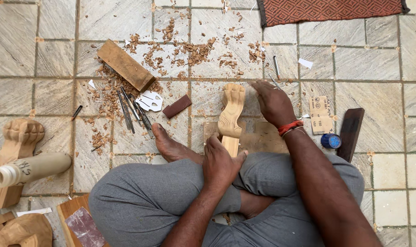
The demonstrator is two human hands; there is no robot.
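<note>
Grey-trousered knees (171,196) nearest. Left hand (220,163) clamps carved wooden leg (231,112) near end, steadying it on board (258,139); right hand (273,103), fingers loosely curled, presses its far side. Chisels (132,110) left, within reach.

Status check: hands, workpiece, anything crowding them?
Left hand grips carved wooden leg at base. Right hand flat beside its top. Wood shavings and chisels lie apart.

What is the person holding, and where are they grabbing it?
The left hand grips the carved wooden leg at its plain lower end. The right hand rests beside its carved top, holding nothing visible.
</note>
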